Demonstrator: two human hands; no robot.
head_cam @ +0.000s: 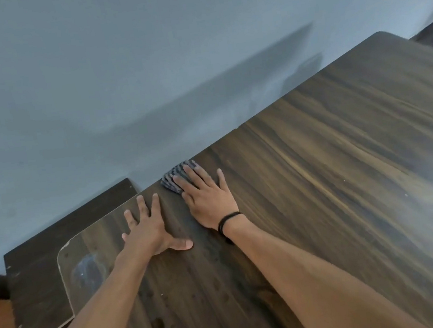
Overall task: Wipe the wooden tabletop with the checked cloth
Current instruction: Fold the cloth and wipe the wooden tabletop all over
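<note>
Two bare forearms (295, 278), entering from the near edge. Item: left hand (151, 230), flat on the bench (323, 176), fingers (155, 204) spread, holding nothing. Item: right hand (209, 199), the nearer to the checked cloth (174, 176), straight fingers (195, 176) pressing it flat. Cloth lies under and beyond those fingertips, at the bench's far edge against the wall (140, 63). Judged: most of the bench's surface runs rightward along that wall.

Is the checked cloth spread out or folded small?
Folded small, it seems: the cloth shows only as a compact pad under the flat right hand.
</note>
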